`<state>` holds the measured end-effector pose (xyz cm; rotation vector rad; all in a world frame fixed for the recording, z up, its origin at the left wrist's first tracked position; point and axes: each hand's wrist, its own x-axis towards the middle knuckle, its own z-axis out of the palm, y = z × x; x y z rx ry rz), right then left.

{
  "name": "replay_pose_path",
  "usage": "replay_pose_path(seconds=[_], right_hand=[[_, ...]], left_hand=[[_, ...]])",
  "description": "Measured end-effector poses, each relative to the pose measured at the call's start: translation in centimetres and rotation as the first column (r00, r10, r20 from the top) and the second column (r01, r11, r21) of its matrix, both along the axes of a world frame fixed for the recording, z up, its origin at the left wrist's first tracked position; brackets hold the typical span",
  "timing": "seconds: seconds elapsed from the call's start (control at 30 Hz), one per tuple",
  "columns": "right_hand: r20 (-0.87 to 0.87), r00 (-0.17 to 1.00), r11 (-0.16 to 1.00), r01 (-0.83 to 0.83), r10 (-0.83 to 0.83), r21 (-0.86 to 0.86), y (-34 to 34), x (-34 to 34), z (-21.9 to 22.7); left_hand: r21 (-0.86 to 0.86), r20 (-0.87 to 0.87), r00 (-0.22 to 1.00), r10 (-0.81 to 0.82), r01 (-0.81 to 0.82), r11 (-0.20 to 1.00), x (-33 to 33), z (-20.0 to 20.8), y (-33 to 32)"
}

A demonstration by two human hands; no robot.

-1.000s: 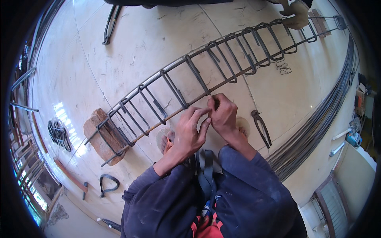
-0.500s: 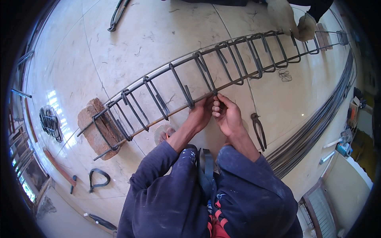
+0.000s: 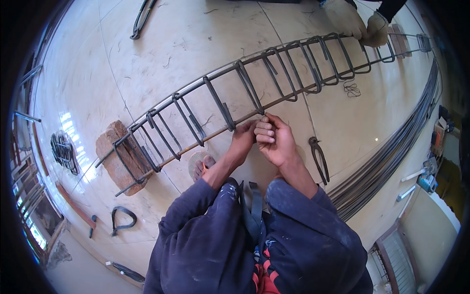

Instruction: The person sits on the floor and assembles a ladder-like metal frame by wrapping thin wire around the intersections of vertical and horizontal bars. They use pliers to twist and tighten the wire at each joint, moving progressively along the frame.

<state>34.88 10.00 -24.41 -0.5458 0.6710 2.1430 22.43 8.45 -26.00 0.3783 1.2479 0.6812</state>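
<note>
A long rebar cage [image 3: 238,120] of straight bars and square stirrups slants across the floor, its left end propped on a rough brick [image 3: 111,161]. Just under the near bar, where a stirrup [image 3: 250,88] meets it, both hands come together. My right hand [image 3: 278,142] is closed, thumb and forefinger pinched by that corner and the other fingers curled. My left hand [image 3: 241,144] sits beside it, its fingers drawn together and partly hidden behind the right. Whatever the fingertips pinch is too small to make out. Pincers [image 3: 319,159] lie right of my right hand.
Across the cage, a co-worker's gloved hands [image 3: 376,30] work near its right end. Loose bars [image 3: 387,169] run along the right. Bent stirrups [image 3: 63,152], a hammer [image 3: 76,206], a wire coil [image 3: 122,221] and a long-handled tool [image 3: 142,19] lie left. Wire [image 3: 351,89] lies near the cage.
My hands have shifted slightly left, and the right hand's fingers have curled more, lower beside the bar. The cage appears shifted slightly up and left in view.
</note>
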Motion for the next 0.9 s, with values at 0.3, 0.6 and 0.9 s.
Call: replay_pose_path(seconds=[0.3, 0.6, 0.9], right_hand=[[0.919, 0.386, 0.889, -0.445, 0.082, 0.107, -3.4, 4.7, 2.2], [0.441, -0.871, 0.702, -0.452, -0.216, -0.550, -13.4, 17.5, -1.0], [0.548, -0.789, 0.602, -0.588, -0.277, -0.541, -14.3, 17.3, -0.6]], left_hand=[[0.481, -0.700, 0.648, -0.300, 0.739, 0.473, -7.1, 11.4, 5.0], [0.318, -0.948, 0.312, -0.061, 0.925, -0.207, -5.4, 5.6, 12.4], [0.614, -0.785, 0.616, 0.065, 0.761, 0.209, -3.4, 7.1, 5.8]])
